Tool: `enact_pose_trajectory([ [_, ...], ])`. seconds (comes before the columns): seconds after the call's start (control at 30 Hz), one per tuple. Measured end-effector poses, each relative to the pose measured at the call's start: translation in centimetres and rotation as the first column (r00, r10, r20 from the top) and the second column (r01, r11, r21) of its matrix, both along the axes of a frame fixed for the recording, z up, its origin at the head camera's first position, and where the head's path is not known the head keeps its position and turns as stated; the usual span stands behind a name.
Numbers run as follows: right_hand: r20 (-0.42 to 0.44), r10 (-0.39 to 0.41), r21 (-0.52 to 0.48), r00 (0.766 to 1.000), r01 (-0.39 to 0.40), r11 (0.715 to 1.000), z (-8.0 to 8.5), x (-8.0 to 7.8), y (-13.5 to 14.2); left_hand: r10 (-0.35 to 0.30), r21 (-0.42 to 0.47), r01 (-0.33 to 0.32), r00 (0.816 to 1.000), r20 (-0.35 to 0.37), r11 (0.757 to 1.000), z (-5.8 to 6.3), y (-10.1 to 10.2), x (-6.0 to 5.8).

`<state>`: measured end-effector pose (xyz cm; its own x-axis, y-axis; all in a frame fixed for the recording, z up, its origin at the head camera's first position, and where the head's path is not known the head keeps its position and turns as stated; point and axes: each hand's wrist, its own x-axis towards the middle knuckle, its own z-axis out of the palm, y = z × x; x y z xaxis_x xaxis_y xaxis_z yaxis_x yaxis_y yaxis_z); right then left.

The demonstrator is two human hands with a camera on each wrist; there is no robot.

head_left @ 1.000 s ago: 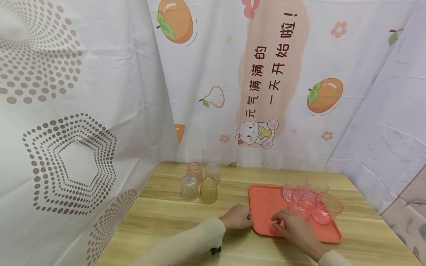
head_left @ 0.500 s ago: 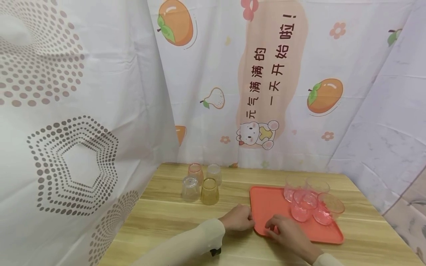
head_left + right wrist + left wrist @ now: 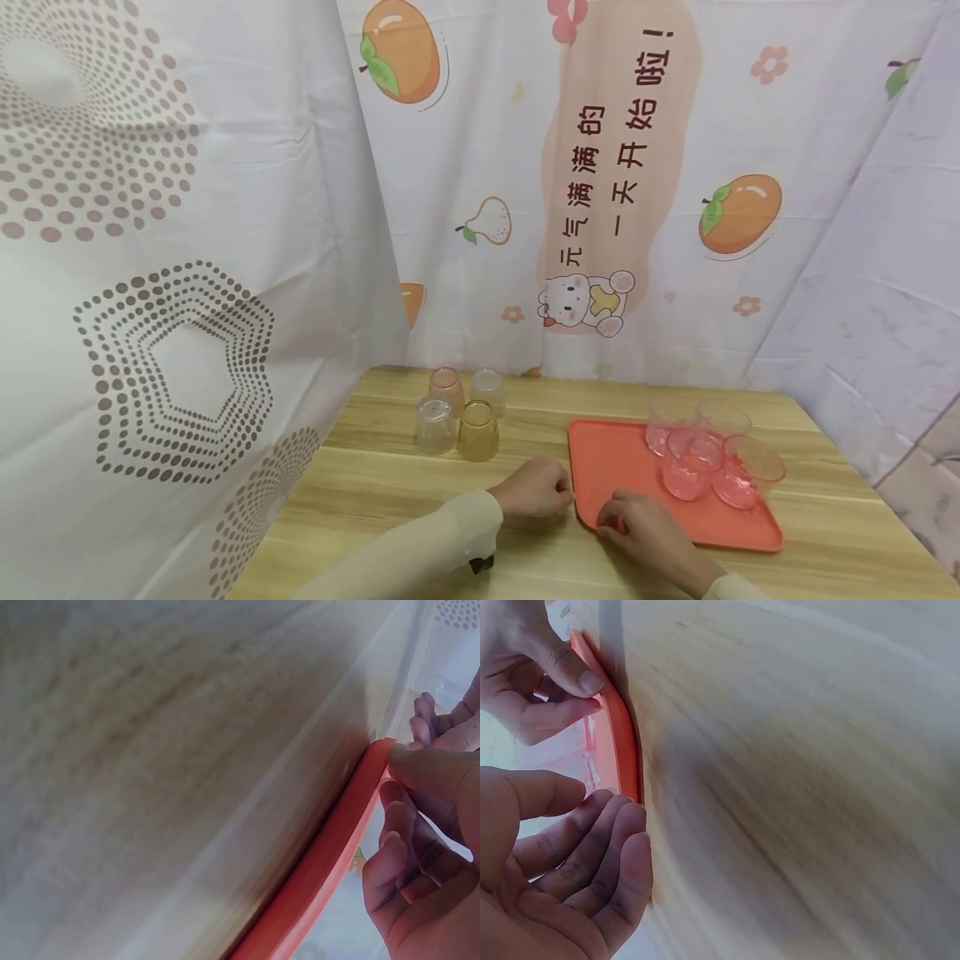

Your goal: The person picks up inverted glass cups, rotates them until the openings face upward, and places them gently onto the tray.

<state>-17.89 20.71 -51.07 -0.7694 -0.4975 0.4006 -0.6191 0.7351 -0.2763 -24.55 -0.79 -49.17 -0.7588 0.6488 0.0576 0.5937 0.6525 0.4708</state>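
A red tray (image 3: 615, 467) lies on the wood-patterned table, with several clear glasses (image 3: 684, 482) standing rim up on its right part. At its front left corner, my right hand (image 3: 651, 533) pinches the rim; the right wrist view has the thumb (image 3: 427, 771) over the edge and the index finger just below. My left hand (image 3: 534, 490) is beside the left edge, fingers loosely curled. In the left wrist view its fingertips (image 3: 634, 817) meet the tray's end, while the thumb stays apart from them.
Several upturned tumblers stand grouped at the table's back left, including an amber one (image 3: 478, 433), a clear one (image 3: 436, 427) and a pinkish one (image 3: 446, 383). Printed curtains (image 3: 465, 283) hang behind the table and along both sides.
My right hand has slid left along the tray's front to its corner, and its thumb and finger have closed on the rim. The left hand has barely moved. Glasses keep their places.
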Motion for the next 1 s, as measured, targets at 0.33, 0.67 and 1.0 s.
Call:
enact_pose_trajectory([
  [0.33,0.025,0.009,0.012,1.000,-0.010,1.000,0.0,-0.3,-0.5,-0.034,0.007,0.034,0.999,-0.015,0.999,1.2,-2.4,-1.1],
  [0.67,0.023,-0.016,0.021,1.000,0.016,1.000,-0.1,-0.5,-1.2,-0.066,0.015,0.068,0.992,-0.109,0.998,3.6,-4.4,-1.5],
  [1.0,0.023,-0.009,0.014,1.000,0.008,1.000,-0.1,-0.5,-1.4,-0.041,0.083,0.051,0.993,-0.115,0.995,5.2,-7.3,-2.8],
])
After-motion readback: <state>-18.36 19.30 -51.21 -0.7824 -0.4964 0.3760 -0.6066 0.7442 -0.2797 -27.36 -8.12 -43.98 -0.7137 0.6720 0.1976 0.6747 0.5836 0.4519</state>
